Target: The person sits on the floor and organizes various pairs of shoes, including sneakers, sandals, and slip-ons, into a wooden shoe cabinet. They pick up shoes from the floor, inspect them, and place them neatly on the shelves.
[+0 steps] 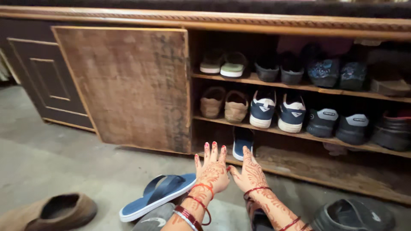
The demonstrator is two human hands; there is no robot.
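Blue flip-flop (155,195) is lying on the floor (64,158) just beside the left hand (212,171). Both hands are reaching forward empty, fingers spread; right hand (249,173) is nearing the navy sneaker (242,142) standing on the bottom shelf (325,164). Sneaker probably light, sole stiff, upper soft; heel collar looks the best hold.

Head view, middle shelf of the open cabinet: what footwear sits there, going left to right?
Tan slip-on pair → navy and white sneaker pair → dark grey sneaker pair → dark shoe at the right edge, cut off by the frame.
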